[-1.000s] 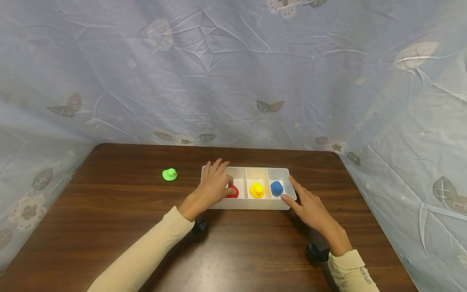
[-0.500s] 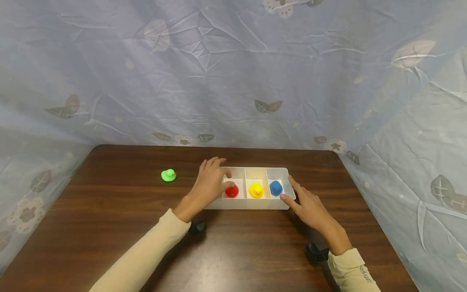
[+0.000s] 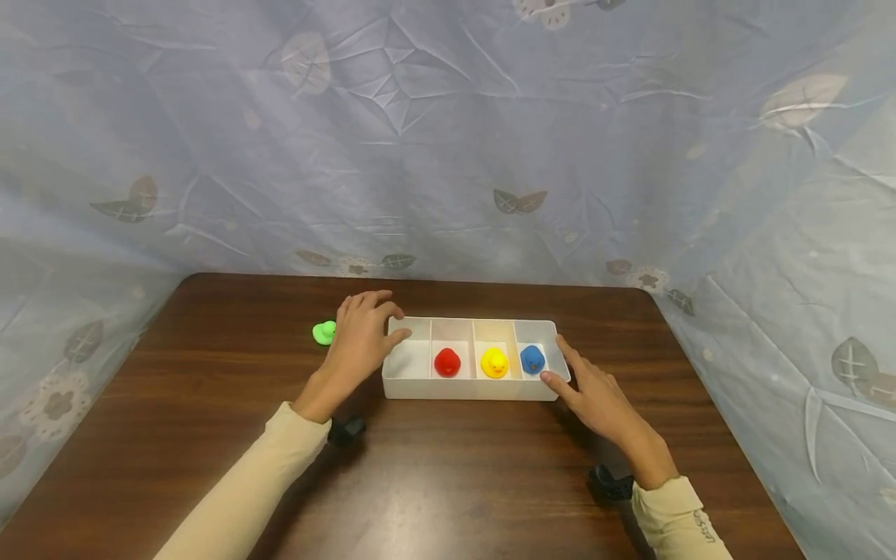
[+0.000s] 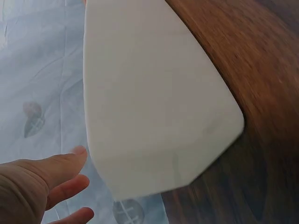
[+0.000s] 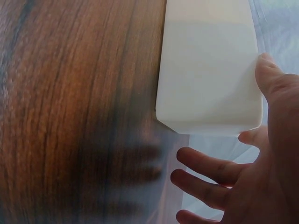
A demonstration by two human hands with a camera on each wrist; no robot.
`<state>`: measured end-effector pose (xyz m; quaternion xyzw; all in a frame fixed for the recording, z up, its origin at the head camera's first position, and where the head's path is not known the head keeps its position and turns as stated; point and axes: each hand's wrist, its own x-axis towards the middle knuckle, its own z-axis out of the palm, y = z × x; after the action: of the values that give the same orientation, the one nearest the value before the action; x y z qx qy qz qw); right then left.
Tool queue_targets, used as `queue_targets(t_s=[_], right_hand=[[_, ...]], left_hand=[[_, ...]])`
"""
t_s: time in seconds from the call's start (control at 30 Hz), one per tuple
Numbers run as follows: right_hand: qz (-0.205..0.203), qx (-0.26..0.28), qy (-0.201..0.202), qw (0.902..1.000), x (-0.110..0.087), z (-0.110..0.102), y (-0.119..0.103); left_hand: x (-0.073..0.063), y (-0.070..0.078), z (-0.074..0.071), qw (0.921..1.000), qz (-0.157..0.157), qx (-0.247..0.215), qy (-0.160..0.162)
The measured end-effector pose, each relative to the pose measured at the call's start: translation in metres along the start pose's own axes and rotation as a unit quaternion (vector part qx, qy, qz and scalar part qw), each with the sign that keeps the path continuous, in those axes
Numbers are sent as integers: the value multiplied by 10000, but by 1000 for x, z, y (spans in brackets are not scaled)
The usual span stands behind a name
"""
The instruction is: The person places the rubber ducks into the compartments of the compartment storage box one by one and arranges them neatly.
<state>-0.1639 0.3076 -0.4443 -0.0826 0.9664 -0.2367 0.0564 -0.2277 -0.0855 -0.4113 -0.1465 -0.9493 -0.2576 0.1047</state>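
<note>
A white divided tray [image 3: 472, 389] holds a red rubber duck [image 3: 447, 362], a yellow rubber duck [image 3: 494, 362] and a blue rubber duck [image 3: 533, 359], each in its own compartment. My left hand [image 3: 358, 340] hovers just off the tray's left end, fingers loosely bent, holding nothing. Partly hidden behind it is a green rubber duck [image 3: 323, 333] on the table. My right hand [image 3: 598, 397] rests its thumb and index finger on the rim at the tray's right end. In the right wrist view, the other fingers [image 5: 205, 165] stretch out below the tray's end [image 5: 210, 84].
The dark brown wooden table [image 3: 448, 482] lies under everything. A pale blue patterned cloth [image 3: 448, 155] hangs behind it and at both sides. Black wrist devices show under the left wrist [image 3: 346, 430] and the right wrist [image 3: 610, 484].
My left hand has let go of the red duck, which now sits in the tray, and has moved left toward the green duck. The right hand stays at the tray's right end.
</note>
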Motion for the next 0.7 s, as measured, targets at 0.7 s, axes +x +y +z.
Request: queue_targets(t_s=[0.7], right_hand=[[-77, 63, 2, 10000, 0, 0, 0]], left_hand=[[-18, -55, -8, 9957, -751, 408, 354]])
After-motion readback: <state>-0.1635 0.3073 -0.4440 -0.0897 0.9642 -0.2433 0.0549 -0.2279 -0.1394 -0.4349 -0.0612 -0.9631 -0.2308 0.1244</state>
